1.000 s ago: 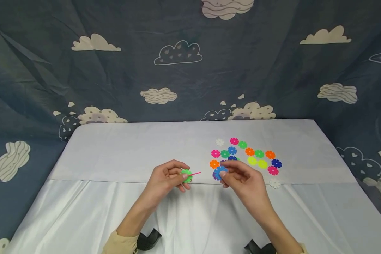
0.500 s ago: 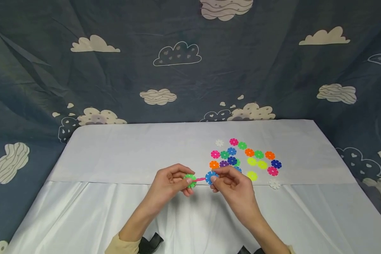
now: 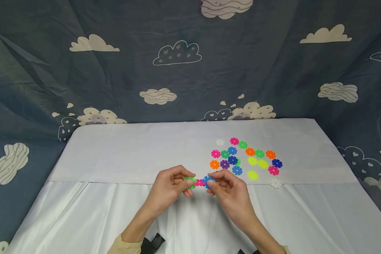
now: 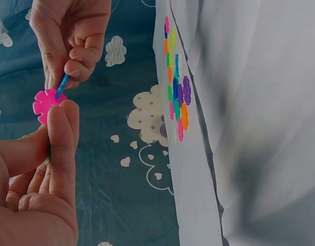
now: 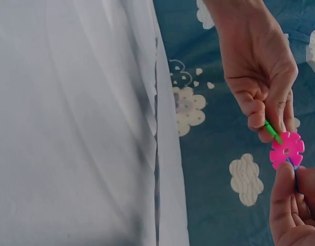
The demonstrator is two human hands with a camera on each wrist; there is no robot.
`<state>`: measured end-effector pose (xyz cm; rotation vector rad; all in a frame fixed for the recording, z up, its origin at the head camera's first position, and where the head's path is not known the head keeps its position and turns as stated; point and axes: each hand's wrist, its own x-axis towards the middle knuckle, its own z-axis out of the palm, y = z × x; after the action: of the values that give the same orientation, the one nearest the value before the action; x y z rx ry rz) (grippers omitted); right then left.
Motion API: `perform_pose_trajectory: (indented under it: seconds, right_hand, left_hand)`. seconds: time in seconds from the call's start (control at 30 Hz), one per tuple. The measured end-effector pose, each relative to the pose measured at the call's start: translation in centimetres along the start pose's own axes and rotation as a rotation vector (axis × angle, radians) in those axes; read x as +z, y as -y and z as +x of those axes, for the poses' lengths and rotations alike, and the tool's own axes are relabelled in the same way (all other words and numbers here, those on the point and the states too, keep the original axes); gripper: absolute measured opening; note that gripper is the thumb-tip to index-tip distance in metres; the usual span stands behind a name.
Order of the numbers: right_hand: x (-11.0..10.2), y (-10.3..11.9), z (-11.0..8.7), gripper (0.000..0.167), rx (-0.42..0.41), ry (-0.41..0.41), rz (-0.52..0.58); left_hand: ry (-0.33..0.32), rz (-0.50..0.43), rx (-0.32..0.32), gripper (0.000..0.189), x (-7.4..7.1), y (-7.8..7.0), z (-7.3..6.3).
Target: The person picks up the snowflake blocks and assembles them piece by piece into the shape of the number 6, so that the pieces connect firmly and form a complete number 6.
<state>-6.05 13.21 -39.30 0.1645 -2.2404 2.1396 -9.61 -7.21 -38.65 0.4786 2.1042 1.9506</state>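
My left hand (image 3: 169, 185) pinches a green notched plastic disc (image 3: 189, 181) between thumb and fingers. A pink flower-shaped disc (image 5: 287, 149) stands between the hands, set crosswise to the green one, which meets its rim at a notch. On the other side, my right hand (image 3: 231, 188) pinches a blue disc (image 3: 207, 181), whose edge overlaps the pink disc's notched rim. In the left wrist view the blue disc (image 4: 62, 85) shows edge-on, while the green one is mostly hidden by fingers. All three discs are held up over the front of the white table.
Several loose discs of the same shape lie right of centre on the white table (image 3: 130, 151), among them a purple disc (image 3: 224, 164), a yellow disc (image 3: 252, 175) and a white disc (image 3: 275, 183). A dark cloud-patterned cloth (image 3: 177, 77) hangs behind.
My right hand has moved left with the blue disc until it meets the pink one. My left hand has shifted slightly right and down, and the pink disc has turned from edge-on to show its face.
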Motion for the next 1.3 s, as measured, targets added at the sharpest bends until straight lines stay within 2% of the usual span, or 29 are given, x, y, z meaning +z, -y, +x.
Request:
perform_pose_trajectory:
  seconds: [0.2, 0.37, 0.57, 0.67, 0.77, 1.0, 1.17, 1.3]
  right_hand:
    - [0.0, -0.3, 0.1, 0.019, -0.043, -0.027, -0.024]
    - [-0.1, -0.6, 0.3, 0.021, -0.097, -0.025, -0.014]
    - [-0.3, -0.9, 0.4, 0.020, -0.125, 0.001, -0.022]
    - [-0.3, -1.1, 0.5, 0.021, -0.137, 0.035, -0.027]
    - [-0.3, -1.2, 0.5, 0.024, -0.154, 0.063, -0.041]
    - [-0.1, -1.5, 0.4, 0.029, -0.162, 0.138, -0.047]
    - [-0.1, -1.5, 0.4, 0.030, -0.102, 0.152, -0.010]
    - [-0.7, -1.3, 0.6, 0.030, -0.038, 0.136, -0.056]
  left_hand:
    - [0.009, -0.021, -0.009, 0.013, 0.3, -0.2, -0.1]
    - [0.039, -0.085, -0.014, 0.012, 0.4, 0.0, 0.1]
    - [0.061, -0.189, -0.080, 0.018, 0.7, 0.6, 0.4]
    - [0.083, -0.211, -0.112, 0.021, 0.9, 0.8, 0.4]
    - [0.110, -0.205, -0.128, 0.021, 1.0, 1.0, 0.4]
    - [0.161, -0.163, -0.113, 0.018, 1.4, 1.4, 0.3]
    - [0.111, -0.106, -0.138, 0.018, 1.2, 1.1, 0.2]
    - [0.057, -0.035, -0.154, 0.016, 0.8, 1.0, 0.4]
